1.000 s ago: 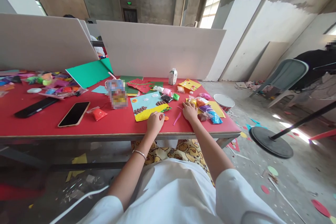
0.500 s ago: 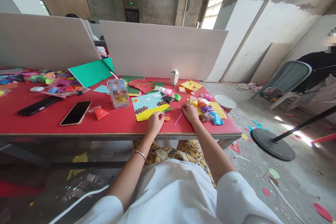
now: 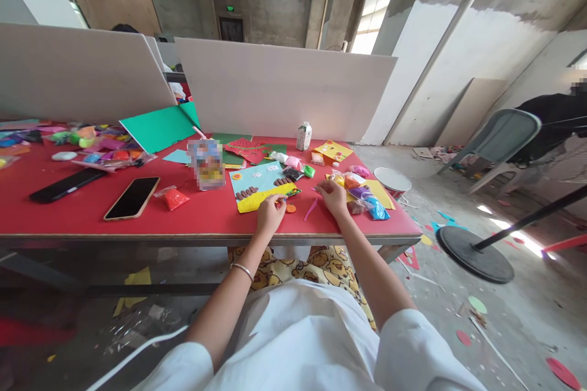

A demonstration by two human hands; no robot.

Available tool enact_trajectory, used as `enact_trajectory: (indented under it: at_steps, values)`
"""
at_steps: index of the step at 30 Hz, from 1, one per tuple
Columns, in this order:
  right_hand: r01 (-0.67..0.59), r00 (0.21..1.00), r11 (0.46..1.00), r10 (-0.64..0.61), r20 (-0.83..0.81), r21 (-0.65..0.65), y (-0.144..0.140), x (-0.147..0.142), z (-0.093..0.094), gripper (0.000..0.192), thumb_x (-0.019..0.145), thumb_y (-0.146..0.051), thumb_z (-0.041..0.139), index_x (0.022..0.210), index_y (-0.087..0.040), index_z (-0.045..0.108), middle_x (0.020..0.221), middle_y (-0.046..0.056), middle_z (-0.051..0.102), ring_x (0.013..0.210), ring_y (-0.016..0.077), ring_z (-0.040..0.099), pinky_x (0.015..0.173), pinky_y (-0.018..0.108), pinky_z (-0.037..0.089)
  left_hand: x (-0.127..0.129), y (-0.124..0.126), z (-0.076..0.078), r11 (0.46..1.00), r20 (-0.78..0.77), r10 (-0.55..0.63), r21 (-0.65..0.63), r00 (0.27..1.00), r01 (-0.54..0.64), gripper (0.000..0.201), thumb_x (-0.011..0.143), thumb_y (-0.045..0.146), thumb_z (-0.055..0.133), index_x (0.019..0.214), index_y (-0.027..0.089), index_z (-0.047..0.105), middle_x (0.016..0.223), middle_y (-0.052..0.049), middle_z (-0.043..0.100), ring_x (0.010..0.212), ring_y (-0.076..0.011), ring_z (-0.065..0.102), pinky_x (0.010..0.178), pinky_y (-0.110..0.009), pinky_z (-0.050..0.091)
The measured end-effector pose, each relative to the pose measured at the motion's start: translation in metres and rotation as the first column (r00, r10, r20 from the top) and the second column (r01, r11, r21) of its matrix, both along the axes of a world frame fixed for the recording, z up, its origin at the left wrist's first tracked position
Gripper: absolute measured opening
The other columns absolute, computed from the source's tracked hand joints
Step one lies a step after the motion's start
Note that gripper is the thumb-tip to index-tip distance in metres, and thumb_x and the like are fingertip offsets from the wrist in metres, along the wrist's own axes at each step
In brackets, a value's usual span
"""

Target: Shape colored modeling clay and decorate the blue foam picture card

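Observation:
My left hand point(image 3: 271, 212) is closed in a pinch at the right lower edge of a picture card point(image 3: 254, 178). The card is light blue with a yellow strip, brown clay rolls and a flower. Whatever sits between those fingertips is too small to make out. Pinched in my right hand point(image 3: 333, 198), above the table, is a thin pink tool point(image 3: 312, 189), of which only the tip shows. An orange clay disc point(image 3: 290, 209) and another pink clay tool point(image 3: 310, 209) lie between the hands. Bags of coloured clay point(image 3: 361, 190) are beside my right hand.
Left on the red table point(image 3: 220, 223) are a phone point(image 3: 132, 198), a bag of red clay point(image 3: 175, 198) and a black case point(image 3: 68, 184). A small bottle point(image 3: 303, 136) stands before a white board point(image 3: 284, 88). A white drum-like tub point(image 3: 392, 179) is off the right end.
My right hand's fingers have lifted slightly, with the thin pink tool still in them. The left hand stays nearly in place. The view has shifted a little.

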State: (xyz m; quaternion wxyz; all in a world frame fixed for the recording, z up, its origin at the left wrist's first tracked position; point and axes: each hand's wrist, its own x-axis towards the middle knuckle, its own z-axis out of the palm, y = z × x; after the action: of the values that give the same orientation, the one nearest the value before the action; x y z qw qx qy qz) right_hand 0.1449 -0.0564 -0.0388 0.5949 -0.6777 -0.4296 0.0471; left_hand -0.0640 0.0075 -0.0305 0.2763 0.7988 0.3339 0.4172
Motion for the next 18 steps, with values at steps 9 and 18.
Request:
enact_trajectory:
  at_steps: [9, 18]
  values:
    - [-0.32, 0.875, 0.923, 0.374, -0.309, 0.212, 0.012, -0.034, 0.004, 0.043, 0.054, -0.051, 0.082, 0.08, -0.021, 0.066, 0.081, 0.004, 0.074, 0.081, 0.0227, 0.071, 0.082, 0.04, 0.057, 0.031, 0.011, 0.007, 0.978, 0.102, -0.19, 0.11, 0.976, 0.179, 0.02, 0.078, 0.016, 0.065, 0.097, 0.019, 0.069, 0.092, -0.004, 0.07, 0.074, -0.0131, 0.062, 0.071, -0.025, 0.051]
    - [-0.349, 0.834, 0.911, 0.409, -0.37, 0.22, 0.009, -0.04, 0.004, 0.043, 0.051, -0.05, 0.084, 0.075, -0.021, 0.063, 0.075, 0.002, 0.072, 0.077, 0.0212, 0.071, 0.083, 0.04, 0.058, 0.033, 0.014, 0.003, 0.988, 0.146, -0.132, 0.098, 0.98, 0.119, 0.007, 0.078, 0.014, 0.063, 0.079, 0.019, 0.068, 0.082, -0.003, 0.07, 0.066, -0.0121, 0.059, 0.065, -0.024, 0.049]
